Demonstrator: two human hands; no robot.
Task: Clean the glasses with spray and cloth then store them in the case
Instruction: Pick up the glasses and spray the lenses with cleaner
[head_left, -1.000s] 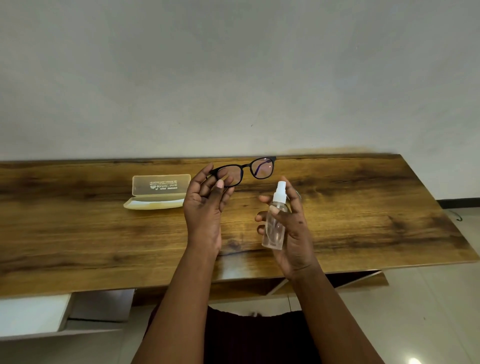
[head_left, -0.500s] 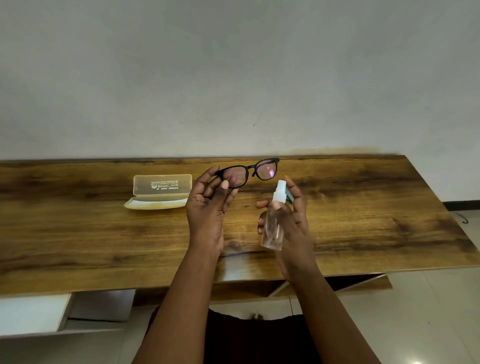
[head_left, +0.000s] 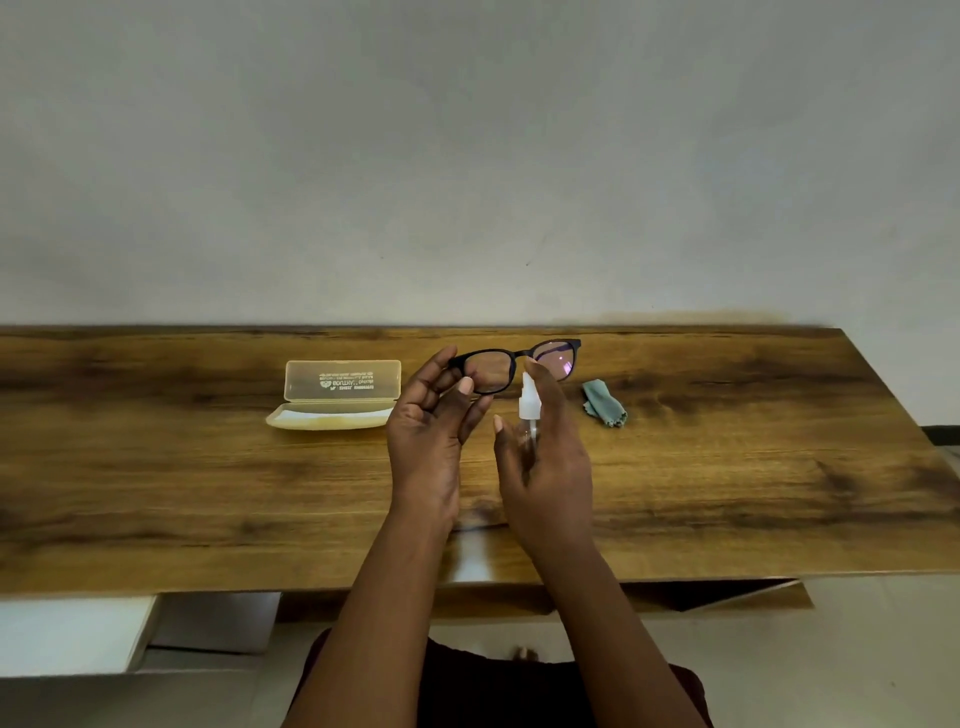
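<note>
Glasses (head_left: 514, 364) are pinched at one end by the left hand (head_left: 431, 421) at frame center; the spray bottle (head_left: 529, 410) is gripped by the right hand (head_left: 545, 457). The case (head_left: 337, 395) sits open center-left on the table (head_left: 156, 493), only white lining seen inside. Cloth (head_left: 602, 402) lies crumpled center-right.

Black glasses (head_left: 511, 364), lifted above table (head_left: 727, 467)
</note>
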